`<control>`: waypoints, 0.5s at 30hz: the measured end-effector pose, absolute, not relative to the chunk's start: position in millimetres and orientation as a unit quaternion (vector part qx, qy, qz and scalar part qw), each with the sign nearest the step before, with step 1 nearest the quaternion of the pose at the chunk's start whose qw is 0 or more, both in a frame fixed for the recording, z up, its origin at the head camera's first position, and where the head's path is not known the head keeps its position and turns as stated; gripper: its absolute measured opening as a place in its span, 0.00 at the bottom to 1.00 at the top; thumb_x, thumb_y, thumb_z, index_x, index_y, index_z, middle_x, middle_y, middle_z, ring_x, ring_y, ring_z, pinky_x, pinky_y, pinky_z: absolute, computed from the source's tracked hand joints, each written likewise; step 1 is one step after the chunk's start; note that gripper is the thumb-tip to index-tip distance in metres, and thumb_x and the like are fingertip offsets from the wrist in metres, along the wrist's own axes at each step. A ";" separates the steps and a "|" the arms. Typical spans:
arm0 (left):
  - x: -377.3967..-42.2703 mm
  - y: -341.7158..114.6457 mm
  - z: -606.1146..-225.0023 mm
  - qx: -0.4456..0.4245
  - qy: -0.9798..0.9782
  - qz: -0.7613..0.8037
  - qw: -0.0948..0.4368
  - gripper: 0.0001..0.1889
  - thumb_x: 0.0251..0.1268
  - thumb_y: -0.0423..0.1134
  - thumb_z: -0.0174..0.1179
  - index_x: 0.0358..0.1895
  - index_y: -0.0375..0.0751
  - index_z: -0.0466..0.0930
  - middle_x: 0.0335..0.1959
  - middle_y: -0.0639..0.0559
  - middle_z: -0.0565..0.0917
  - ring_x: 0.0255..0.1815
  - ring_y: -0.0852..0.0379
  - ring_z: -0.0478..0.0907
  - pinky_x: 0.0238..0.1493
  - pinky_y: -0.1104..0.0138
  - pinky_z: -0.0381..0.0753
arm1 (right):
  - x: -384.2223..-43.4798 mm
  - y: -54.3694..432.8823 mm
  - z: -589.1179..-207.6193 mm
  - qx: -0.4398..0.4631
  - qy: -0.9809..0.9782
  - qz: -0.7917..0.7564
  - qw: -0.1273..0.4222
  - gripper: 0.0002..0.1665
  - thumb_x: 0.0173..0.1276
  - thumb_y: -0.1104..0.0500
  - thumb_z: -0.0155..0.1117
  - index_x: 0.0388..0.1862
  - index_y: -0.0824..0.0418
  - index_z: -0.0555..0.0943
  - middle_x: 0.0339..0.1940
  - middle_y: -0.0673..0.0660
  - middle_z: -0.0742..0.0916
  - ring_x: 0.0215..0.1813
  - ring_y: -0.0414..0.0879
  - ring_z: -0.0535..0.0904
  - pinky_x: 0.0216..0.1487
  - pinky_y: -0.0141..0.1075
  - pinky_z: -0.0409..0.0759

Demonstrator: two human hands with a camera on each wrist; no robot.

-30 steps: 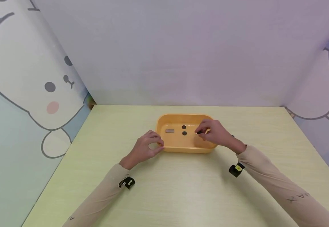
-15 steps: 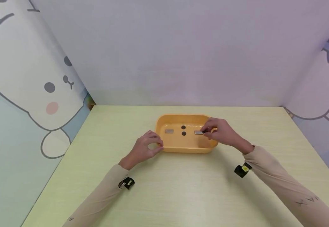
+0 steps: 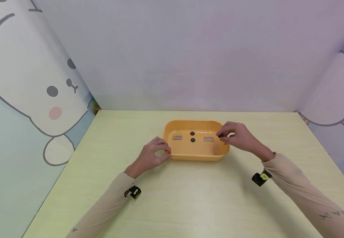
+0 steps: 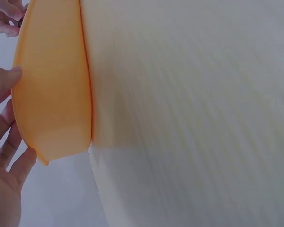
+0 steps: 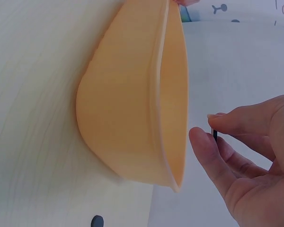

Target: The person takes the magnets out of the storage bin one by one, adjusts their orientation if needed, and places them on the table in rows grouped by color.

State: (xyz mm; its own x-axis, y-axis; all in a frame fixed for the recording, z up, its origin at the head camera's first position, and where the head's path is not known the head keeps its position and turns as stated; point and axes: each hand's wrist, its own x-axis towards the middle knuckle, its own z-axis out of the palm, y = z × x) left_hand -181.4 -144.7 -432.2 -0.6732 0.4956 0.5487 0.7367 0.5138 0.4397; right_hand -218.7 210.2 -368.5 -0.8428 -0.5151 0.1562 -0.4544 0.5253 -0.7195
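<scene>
My left hand [image 3: 152, 152] pinches the front left corner of a yellow-orange plastic tray [image 3: 194, 157]; the left wrist view has the thumb [image 4: 14, 75] on the outer wall and the fingers behind the rim. Over the tray's right end, my right hand [image 3: 238, 136] pinches a small black disc [image 5: 215, 135], seen nearly edge-on between thumb and fingertips. On the tray floor lie two silvery rectangular plates, a left one [image 3: 177, 137] and a right one [image 3: 208, 139]. Between them sit two small dark discs, a rear one [image 3: 192, 133] and a front one [image 3: 192, 140].
Under the tray is a light wooden table [image 3: 184, 195]. Another black disc [image 5: 97, 221] lies on it beyond the tray's right end, in the right wrist view. A pale cloth wall [image 3: 189, 66] rises behind the table, with cartoon-printed panels at both sides.
Holding the black disc, my right hand has moved right from over the right silvery plate to the tray's right rim, uncovering the plate. The left hand has stayed at the corner.
</scene>
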 end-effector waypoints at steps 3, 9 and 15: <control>-181.0 -144.7 -432.1 -0.363 -0.849 -0.338 0.182 0.07 0.48 0.36 0.73 0.29 0.48 0.83 0.34 0.57 0.81 0.41 0.59 0.74 0.40 0.64 0.77 | -218.7 213.0 -368.5 -0.280 0.874 -0.396 0.033 0.08 0.59 0.69 0.67 0.37 0.60 0.85 0.36 0.55 0.82 0.29 0.45 0.79 0.29 0.34 0.79; -180.9 -145.1 -431.5 -0.365 -0.846 -0.343 0.184 0.07 0.48 0.36 0.73 0.28 0.48 0.83 0.34 0.57 0.81 0.41 0.59 0.74 0.40 0.64 0.76 | -218.3 219.8 -369.3 -0.270 0.881 -0.387 0.025 0.09 0.58 0.70 0.67 0.36 0.60 0.85 0.36 0.55 0.82 0.30 0.46 0.79 0.30 0.33 0.80; -181.3 -144.7 -431.7 -0.361 -0.848 -0.344 0.180 0.07 0.48 0.36 0.72 0.28 0.48 0.83 0.34 0.57 0.81 0.41 0.60 0.73 0.40 0.64 0.76 | -214.9 226.2 -366.9 -0.256 0.888 -0.382 0.032 0.08 0.59 0.68 0.67 0.39 0.63 0.85 0.37 0.56 0.82 0.30 0.46 0.79 0.30 0.33 0.79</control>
